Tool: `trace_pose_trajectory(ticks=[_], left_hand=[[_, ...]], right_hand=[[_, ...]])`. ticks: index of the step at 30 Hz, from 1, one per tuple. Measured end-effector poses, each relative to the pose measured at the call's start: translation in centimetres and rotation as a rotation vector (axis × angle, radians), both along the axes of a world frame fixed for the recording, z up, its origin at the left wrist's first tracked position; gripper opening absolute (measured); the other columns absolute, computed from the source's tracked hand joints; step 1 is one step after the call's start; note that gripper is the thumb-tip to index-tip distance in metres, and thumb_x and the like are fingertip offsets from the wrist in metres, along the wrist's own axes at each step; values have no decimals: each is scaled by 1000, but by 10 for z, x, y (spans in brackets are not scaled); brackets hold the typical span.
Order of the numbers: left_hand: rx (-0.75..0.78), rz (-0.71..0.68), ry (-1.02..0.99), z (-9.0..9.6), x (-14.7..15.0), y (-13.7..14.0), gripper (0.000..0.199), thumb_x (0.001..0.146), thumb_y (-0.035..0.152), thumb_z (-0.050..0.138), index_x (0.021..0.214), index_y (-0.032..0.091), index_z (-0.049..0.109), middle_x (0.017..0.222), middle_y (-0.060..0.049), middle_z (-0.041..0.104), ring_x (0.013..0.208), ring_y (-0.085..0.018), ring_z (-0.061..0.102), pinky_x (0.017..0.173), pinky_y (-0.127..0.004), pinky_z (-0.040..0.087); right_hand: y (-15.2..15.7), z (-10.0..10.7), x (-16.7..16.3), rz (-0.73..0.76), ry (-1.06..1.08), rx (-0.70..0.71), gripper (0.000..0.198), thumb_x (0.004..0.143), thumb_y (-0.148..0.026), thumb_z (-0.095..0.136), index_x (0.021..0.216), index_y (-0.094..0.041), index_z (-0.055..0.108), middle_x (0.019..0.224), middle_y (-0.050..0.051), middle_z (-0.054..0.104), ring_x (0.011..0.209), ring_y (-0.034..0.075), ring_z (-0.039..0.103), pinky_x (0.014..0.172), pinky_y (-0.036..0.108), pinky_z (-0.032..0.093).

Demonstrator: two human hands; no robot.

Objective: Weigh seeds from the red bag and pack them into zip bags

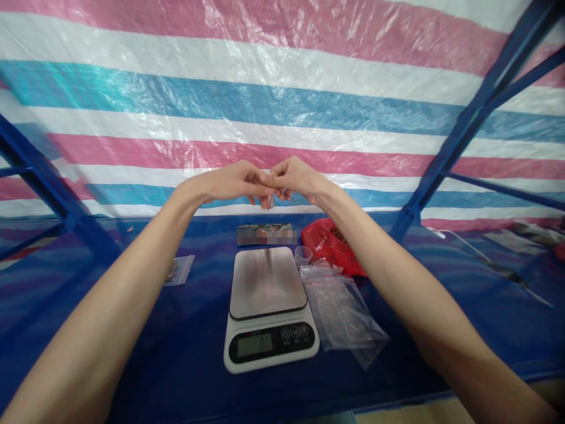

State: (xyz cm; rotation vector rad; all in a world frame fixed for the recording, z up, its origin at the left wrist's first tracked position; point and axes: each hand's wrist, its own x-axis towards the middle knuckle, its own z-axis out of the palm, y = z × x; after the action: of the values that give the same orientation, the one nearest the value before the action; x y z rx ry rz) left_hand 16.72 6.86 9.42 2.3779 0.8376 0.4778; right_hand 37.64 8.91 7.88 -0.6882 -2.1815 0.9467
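Both my arms stretch out long and straight in front of me, forearms bare, rising from the bottom corners of the view and meeting in the middle, well above the table. My left hand (232,182) comes in from the left with the wrist bent inward, knuckles up, fingers curled and pinched together at the tips. My right hand (295,176) mirrors it from the other side, wrist flexed, fingers also curled in and pinching. The two sets of fingertips touch, and between them they grip a small clear bag (270,200), which hangs just below where the hands meet; it is too small and see-through for me to tell what it holds, if anything. The bag sits in the air, apart from everything on the table. Straight below my hands on the blue table (132,341) stands a scale (269,306) with a steel plate and a dark display strip along its near edge. Just right of it lies a stack of clear bags (342,309), touching or nearly touching the scale's side. Behind those bags sits a small clear cup (303,255), and beside it a red bag (329,238). A flat dark packet (265,234) lies behind the scale. Off to the left, near my left forearm, lies another small packet (179,270). A striped tarp (282,88) hangs behind.
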Motion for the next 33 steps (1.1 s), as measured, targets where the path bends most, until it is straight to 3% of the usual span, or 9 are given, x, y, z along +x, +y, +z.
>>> trace_pose_trajectory(ticks=[12,17,21,28,33], left_hand=[[134,86,67,13,-3,-18,36,94,49,61,90,18,80,89,-6,80,84,-18,73,79,-27,53],[91,118,25,11,0,-19,37,93,52,64,97,19,81,87,-7,80,82,-19,74,78,-28,55],[56,132,-5,11,3,-22,41,94,56,63,104,21,82,84,-7,80,80,-20,75,77,-29,57],[150,188,-6,17,6,-28,42,95,57,60,97,22,83,77,-5,78,75,-19,75,73,-28,56],[132,167,12,18,7,-29,35,94,48,62,105,23,83,86,-4,80,76,-18,75,73,-27,56]], right_hand=[[0,7,9,95,1,58,43,90,-55,77,77,-14,75,69,5,74,58,10,58,50,23,42],[-7,9,5,61,24,63,43,91,-54,76,73,-15,72,66,3,71,59,11,60,50,23,41],[-8,9,6,120,24,42,42,92,-53,75,74,-16,69,69,4,71,60,11,60,53,24,45],[-8,7,6,136,123,93,28,90,-38,77,74,-16,69,67,1,67,57,11,55,53,25,44],[-7,5,8,145,111,83,38,93,-50,74,76,-16,71,72,4,71,59,11,57,54,26,43]])
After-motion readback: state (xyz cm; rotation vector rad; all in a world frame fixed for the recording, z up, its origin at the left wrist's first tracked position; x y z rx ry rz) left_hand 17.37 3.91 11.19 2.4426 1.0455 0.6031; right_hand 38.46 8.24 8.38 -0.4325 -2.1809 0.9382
